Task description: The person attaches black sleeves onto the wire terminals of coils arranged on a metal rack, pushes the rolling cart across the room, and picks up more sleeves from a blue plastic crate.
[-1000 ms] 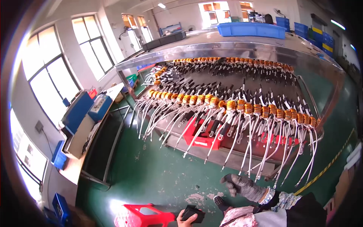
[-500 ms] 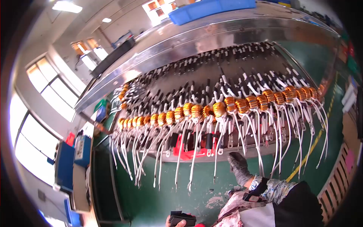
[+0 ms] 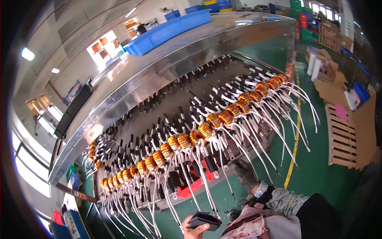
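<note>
I see my right hand point(image 3: 245, 175) nearer, below the coils point(image 3: 205, 130), their row slanting up rightward; can't tell its finger state; left hand point(image 3: 189, 229) clamped on black case point(image 3: 207, 220).

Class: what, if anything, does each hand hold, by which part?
The left hand grips a flat black object by its lower-left side; whether the gloved right hand holds anything cannot be told.
</note>
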### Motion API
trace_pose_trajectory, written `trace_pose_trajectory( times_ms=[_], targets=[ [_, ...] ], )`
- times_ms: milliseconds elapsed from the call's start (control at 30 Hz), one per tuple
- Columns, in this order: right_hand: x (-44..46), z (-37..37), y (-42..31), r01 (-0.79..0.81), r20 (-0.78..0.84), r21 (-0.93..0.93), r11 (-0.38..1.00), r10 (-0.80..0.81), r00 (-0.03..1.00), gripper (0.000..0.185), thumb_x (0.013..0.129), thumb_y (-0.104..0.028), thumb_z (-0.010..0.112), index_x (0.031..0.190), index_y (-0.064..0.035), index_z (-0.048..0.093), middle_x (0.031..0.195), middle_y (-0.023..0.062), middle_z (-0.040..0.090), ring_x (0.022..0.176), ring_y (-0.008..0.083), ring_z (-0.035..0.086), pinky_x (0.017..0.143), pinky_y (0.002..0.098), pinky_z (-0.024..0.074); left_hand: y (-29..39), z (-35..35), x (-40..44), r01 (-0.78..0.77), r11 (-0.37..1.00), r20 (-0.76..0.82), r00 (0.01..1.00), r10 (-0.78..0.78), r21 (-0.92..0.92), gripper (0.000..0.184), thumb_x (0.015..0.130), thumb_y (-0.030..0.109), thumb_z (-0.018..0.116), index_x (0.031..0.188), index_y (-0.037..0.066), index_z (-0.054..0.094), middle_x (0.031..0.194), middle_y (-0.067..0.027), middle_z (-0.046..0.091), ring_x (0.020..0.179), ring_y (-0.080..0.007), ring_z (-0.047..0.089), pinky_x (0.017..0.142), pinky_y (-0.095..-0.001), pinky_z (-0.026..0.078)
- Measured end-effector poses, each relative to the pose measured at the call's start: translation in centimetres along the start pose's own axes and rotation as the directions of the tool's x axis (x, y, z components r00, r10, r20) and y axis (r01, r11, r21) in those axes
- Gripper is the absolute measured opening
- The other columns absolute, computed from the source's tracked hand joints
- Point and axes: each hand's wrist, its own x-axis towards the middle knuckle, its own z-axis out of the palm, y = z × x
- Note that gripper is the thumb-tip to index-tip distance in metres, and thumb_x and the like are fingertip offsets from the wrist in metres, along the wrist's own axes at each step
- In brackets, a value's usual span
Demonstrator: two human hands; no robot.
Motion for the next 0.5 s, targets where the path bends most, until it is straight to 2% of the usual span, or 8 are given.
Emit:
trace_pose_trajectory(
  times_ms=[67, 133, 167, 200, 267, 333, 467, 500],
  targets=[
    [0.9, 0.4, 2.4, -0.054, -0.017, 0.133, 0.99, 0.057, 0.998, 0.023, 0.08, -0.025, 0.058, 0.085, -0.0027, 0.057, 0.072, 0.0068, 0.057, 0.066, 0.0147, 0.052, 0.061, 0.0289, 0.0424, 0.1, -1.5, 0.4, 0.017, 1.0, 0.073, 0.997, -0.018, 0.015, 0.046, 0.066, -0.002, 0.064, 0.109, -0.004, 0.049, 0.092, -0.011, 0.06, 0.083, -0.0221, 0.059, 0.074, -0.0322, 0.049],
    [1.0, -0.2, 0.1, 0.17, 0.043, -0.349, 0.921, -0.166, 0.985, 0.026, 0.082, -0.029, 0.054, 0.087, -0.004, 0.058, 0.074, 0.0108, 0.059, 0.069, 0.0229, 0.055, 0.063, 0.0338, 0.0432, -0.4, -2.5, 0.5, 0.067, 0.998, -0.011, 0.998, -0.067, 0.009, 0.045, 0.066, -0.002, 0.065, 0.108, -0.004, 0.05, 0.092, -0.0114, 0.06, 0.083, -0.0223, 0.06, 0.074, -0.0314, 0.049],
    [0.9, -0.8, -1.1, 0.049, 0.17, -0.383, 0.922, 0.018, 0.985, 0.029, 0.083, -0.032, 0.052, 0.092, -0.0044, 0.057, 0.078, 0.013, 0.059, 0.07, 0.0279, 0.055, 0.065, 0.036, 0.0431, 0.0, -2.5, 0.7, 0.084, 0.996, 0.021, 0.996, -0.084, -0.006, 0.042, 0.066, -0.002, 0.065, 0.105, -0.005, 0.051, 0.089, -0.0118, 0.061, 0.08, -0.0219, 0.061, 0.072, -0.0313, 0.05],
    [0.0, -1.2, -4.7, 0.044, 0.15, -0.39, 0.92, 0.016, 0.989, 0.029, 0.083, -0.032, 0.052, 0.092, -0.0044, 0.057, 0.078, 0.013, 0.059, 0.07, 0.0279, 0.055, 0.065, 0.036, 0.0431, 0.0, -2.8, 0.8, 0.091, 0.996, 0.041, 0.995, -0.091, -0.008, 0.042, 0.066, -0.002, 0.065, 0.105, -0.005, 0.051, 0.089, -0.0118, 0.061, 0.08, -0.0219, 0.061, 0.072, -0.0313, 0.05],
    [-3.2, -1.6, -15.4, 0.19, 0.481, -0.559, 0.807, 0.129, 0.867, 0.032, 0.083, -0.031, 0.054, 0.1, -0.0044, 0.055, 0.082, 0.0117, 0.059, 0.071, 0.025, 0.056, 0.065, 0.0333, 0.0433, 0.0, -3.1, 1.1, 0.11, 0.994, 0.139, 0.984, -0.107, -0.009, 0.04, 0.067, -0.001, 0.064, 0.104, -0.006, 0.051, 0.085, -0.0113, 0.062, 0.077, -0.0221, 0.061, 0.07, -0.0313, 0.05],
    [-5.7, -2.7, -22.3, 0.375, 0.58, -0.41, 0.831, -0.08, 0.811, 0.035, 0.082, -0.03, 0.057, 0.106, -0.0039, 0.053, 0.086, 0.0116, 0.058, 0.079, 0.0188, 0.057, 0.069, 0.0301, 0.0441, -0.7, -3.0, 1.3, 0.155, 0.988, 0.178, 0.973, -0.148, -0.024, 0.038, 0.067, -0.001, 0.064, 0.102, -0.006, 0.052, 0.084, -0.0109, 0.062, 0.076, -0.0211, 0.061, 0.07, -0.0303, 0.05],
    [-9.7, -3.9, -26.7, 0.658, -0.044, 0.025, 0.753, -0.657, 0.753, 0.036, 0.081, -0.024, 0.058, 0.109, -0.0018, 0.052, 0.084, 0.0054, 0.056, 0.08, 0.0086, 0.052, 0.071, 0.028, 0.044, -1.7, -2.4, 1.1, 0.224, 0.974, 0.249, 0.942, -0.225, 0.031, 0.039, 0.068, -0.006, 0.061, 0.106, -0.006, 0.053, 0.084, -0.0097, 0.062, 0.077, -0.0181, 0.061, 0.072, -0.0279, 0.048],
    [-9.7, -4.4, -26.9, 0.659, -0.06, -0.061, 0.75, -0.662, 0.747, 0.036, 0.081, -0.024, 0.059, 0.109, -0.0015, 0.052, 0.084, 0.0044, 0.056, 0.076, 0.009, 0.051, 0.069, 0.0271, 0.0435, -1.9, -2.4, 0.9, 0.204, 0.979, 0.234, 0.951, -0.204, 0.027, 0.038, 0.068, -0.006, 0.061, 0.105, -0.007, 0.053, 0.084, -0.0098, 0.062, 0.076, -0.0181, 0.061, 0.072, -0.0278, 0.048]
  ],
)
